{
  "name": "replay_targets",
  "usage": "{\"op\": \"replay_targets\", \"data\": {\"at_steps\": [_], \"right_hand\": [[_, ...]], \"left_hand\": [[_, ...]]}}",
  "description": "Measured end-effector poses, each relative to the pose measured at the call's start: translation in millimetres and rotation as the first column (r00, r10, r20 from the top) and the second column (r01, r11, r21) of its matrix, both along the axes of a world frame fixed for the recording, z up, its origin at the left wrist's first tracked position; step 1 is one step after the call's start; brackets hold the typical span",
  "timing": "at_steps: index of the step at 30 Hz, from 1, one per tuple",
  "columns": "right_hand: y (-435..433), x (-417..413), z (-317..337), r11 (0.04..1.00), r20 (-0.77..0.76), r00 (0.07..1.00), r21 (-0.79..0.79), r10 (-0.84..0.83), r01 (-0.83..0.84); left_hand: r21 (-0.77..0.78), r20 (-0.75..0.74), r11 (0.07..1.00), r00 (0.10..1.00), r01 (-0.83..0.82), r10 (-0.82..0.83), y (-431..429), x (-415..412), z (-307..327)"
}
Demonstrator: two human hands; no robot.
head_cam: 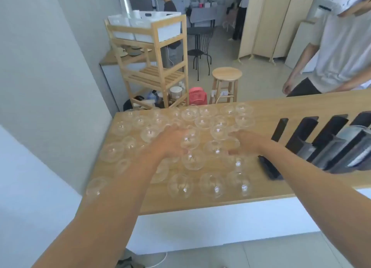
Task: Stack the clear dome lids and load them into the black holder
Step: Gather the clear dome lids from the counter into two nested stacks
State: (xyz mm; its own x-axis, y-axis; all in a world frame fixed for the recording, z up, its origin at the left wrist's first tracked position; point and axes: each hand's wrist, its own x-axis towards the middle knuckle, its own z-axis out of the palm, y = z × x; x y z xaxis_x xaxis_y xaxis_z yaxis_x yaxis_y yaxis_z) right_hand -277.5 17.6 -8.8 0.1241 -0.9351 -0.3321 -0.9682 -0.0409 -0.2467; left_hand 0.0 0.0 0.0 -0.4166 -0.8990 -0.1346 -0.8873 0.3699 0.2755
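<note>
Several clear dome lids lie scattered, dome up, over the left half of a wooden counter. My left hand reaches over the middle of them, fingers spread, beside one lid. My right hand is stretched out a little to the right, with finger and thumb apart on either side of another lid. Motion blur hides whether either hand touches a lid. The black holder with several slanted slots stands on the counter's right side, just right of my right forearm.
A wall closes the counter's left side. Beyond the far edge stand a wooden shelf rack, a round stool and a black chair. A person in a light shirt stands behind the counter at the right.
</note>
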Motion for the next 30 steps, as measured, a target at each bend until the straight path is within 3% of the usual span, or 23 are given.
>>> {"op": "replay_targets", "data": {"at_steps": [6, 15, 22, 30], "right_hand": [[-31.2, -19.9, -49.5, 0.991, -0.082, 0.997, 0.129, -0.011, 0.021], [-56.2, -27.1, -109.3, 0.990, -0.117, 0.989, 0.120, 0.086, -0.072], [-59.5, -26.4, -126.7, 0.990, -0.086, 0.992, 0.112, 0.095, -0.085], [-62.1, -39.5, -118.8, 0.999, 0.002, 1.000, 0.044, -0.020, 0.020]], "left_hand": [[0.058, -0.009, 0.996, 0.998, -0.062, 0.063, -15.7, -30.2, -38.0], [0.078, -0.028, 0.981, 0.984, -0.175, 0.178, -36.5, -52.8, -73.9], [0.052, 0.055, 0.994, 0.994, -0.098, 0.095, -65.5, -83.5, -87.5], [0.033, 0.158, 0.999, 0.987, -0.032, 0.027, -96.5, -116.7, -116.9]]}}
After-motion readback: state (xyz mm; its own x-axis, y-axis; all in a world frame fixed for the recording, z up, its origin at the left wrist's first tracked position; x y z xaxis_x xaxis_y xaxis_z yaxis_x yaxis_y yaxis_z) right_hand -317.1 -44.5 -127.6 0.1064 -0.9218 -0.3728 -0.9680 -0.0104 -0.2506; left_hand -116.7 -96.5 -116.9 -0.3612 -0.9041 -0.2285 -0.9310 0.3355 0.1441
